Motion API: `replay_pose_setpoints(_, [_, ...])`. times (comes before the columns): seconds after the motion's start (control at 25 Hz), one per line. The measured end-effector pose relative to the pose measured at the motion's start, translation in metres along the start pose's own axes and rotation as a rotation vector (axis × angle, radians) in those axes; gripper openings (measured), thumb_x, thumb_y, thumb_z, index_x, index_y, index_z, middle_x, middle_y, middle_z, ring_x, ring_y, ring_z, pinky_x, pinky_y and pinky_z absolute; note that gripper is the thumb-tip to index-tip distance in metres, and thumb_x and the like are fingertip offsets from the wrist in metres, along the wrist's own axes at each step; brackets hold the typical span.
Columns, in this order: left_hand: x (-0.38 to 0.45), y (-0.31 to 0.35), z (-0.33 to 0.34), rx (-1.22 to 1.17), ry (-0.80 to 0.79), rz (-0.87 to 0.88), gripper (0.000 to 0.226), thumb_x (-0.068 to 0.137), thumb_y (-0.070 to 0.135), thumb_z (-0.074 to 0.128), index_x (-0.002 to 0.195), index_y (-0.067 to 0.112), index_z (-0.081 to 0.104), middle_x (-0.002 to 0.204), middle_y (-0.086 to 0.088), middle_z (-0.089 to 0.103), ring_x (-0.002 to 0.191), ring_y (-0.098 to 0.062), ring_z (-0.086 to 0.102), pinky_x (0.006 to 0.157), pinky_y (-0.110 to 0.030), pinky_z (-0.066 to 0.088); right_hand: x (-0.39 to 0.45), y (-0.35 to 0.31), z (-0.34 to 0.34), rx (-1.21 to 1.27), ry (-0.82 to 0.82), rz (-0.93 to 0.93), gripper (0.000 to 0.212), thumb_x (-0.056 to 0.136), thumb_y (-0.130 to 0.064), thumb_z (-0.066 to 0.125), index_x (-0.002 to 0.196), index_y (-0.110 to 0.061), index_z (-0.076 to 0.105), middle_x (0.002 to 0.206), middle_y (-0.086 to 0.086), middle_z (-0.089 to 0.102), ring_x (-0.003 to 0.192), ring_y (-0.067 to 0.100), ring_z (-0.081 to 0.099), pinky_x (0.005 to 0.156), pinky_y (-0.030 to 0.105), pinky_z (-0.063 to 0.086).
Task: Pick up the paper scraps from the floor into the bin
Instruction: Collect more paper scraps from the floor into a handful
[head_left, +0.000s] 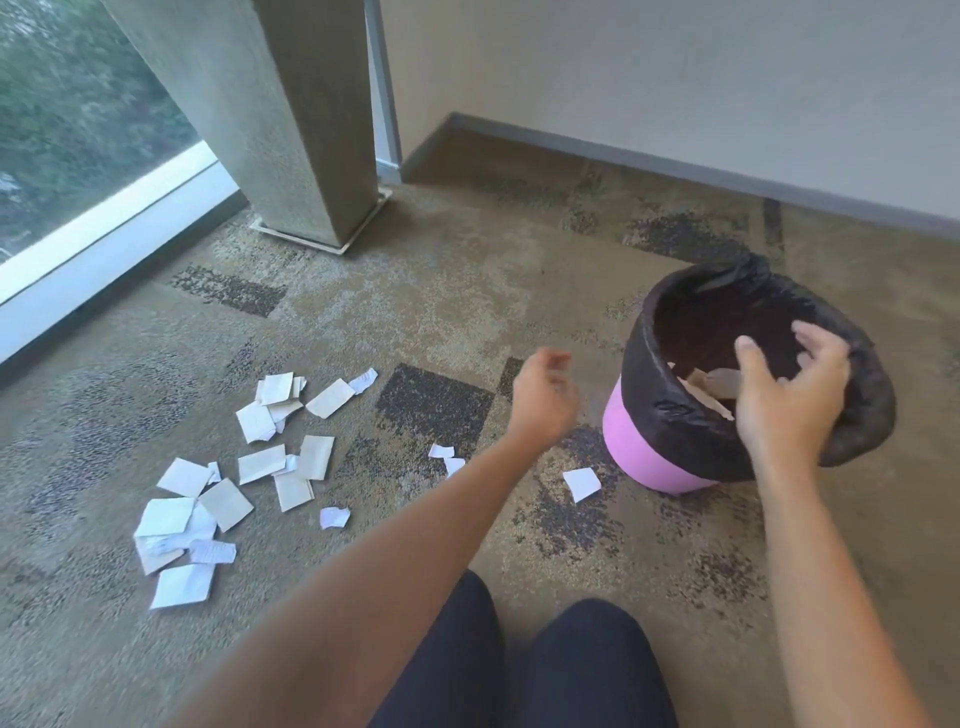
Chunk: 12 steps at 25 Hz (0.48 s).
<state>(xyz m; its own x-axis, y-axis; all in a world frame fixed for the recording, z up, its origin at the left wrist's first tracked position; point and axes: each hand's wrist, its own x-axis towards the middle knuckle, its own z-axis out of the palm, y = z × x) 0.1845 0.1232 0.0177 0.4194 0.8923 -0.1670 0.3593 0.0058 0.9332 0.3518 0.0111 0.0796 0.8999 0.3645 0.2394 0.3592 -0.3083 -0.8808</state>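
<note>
Over the pink bin (649, 452) with its black liner, the right hand (789, 389) spreads empty above scraps inside; the left hand (543, 397) hangs loosely curled, holding nothing. Paper scraps (249, 467) litter the carpet to the left.

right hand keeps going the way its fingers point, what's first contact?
Probably the scraps already in the bin. The right hand is over the opening, fingers angled in and down. Depth is unclear; it could brush the black liner first.
</note>
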Motion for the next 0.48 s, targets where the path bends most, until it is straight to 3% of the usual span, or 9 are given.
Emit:
replay_pose_setpoints(0.12, [-0.002,-0.065,-0.025,0.304,-0.112,-0.139,0.046,0.09,0.004,0.053,0.134,0.011,0.045,0.137,-0.009,0.046,0.113,-0.022,0.053,0.091,-0.029,0.046,-0.038,-0.006,0.027,-0.037,-0.06,-0.458,0.036,0.086,-0.025,0.066,0.119,-0.018,0.054,0.118,-0.014,0.043,0.107,0.011,0.051,0.089,0.017,0.042])
replay_pose_setpoints(0.2, [-0.004,-0.104,-0.035,0.491,-0.183,-0.232,0.055,0.088,0.003,0.054,0.14,0.009,0.039,0.141,-0.011,0.037,0.114,-0.026,0.051,0.087,-0.031,0.047,-0.064,0.006,0.052,-0.024,-0.212,-0.593,0.027,0.089,-0.022,0.063,0.115,-0.019,0.055,0.113,-0.019,0.045,0.101,0.006,0.05,0.087,0.012,0.039])
replay_pose_setpoints(0.28, [-0.005,-0.137,-0.041,0.643,-0.229,-0.288,0.058,0.085,0.004,0.055,0.14,0.007,0.036,0.142,-0.015,0.033,0.124,-0.032,0.043,0.099,-0.036,0.045,-0.087,0.04,0.077,-0.103,-0.48,-0.544,0.024,0.091,-0.02,0.061,0.114,-0.021,0.055,0.109,-0.015,0.05,0.1,0.006,0.051,0.09,0.015,0.042])
replay_pose_setpoints(0.36, [-0.005,-0.161,-0.046,0.729,-0.249,-0.321,0.057,0.088,0.012,0.058,0.139,0.006,0.034,0.148,-0.019,0.026,0.137,-0.037,0.028,0.112,-0.043,0.034,-0.103,0.087,0.096,-0.3,-0.776,-0.389,0.033,0.09,-0.018,0.064,0.121,-0.019,0.054,0.119,-0.006,0.053,0.111,0.012,0.051,0.095,0.025,0.044])
replay_pose_setpoints(0.48, [-0.003,-0.185,-0.054,0.776,-0.291,-0.366,0.071,0.092,0.021,0.059,0.151,0.011,0.02,0.16,-0.018,0.005,0.148,-0.04,0.003,0.12,-0.049,0.019,-0.111,0.149,0.108,-0.687,-1.013,-0.259,0.057,0.088,-0.028,0.069,0.139,-0.019,0.044,0.142,0.004,0.041,0.132,0.026,0.041,0.107,0.035,0.035])
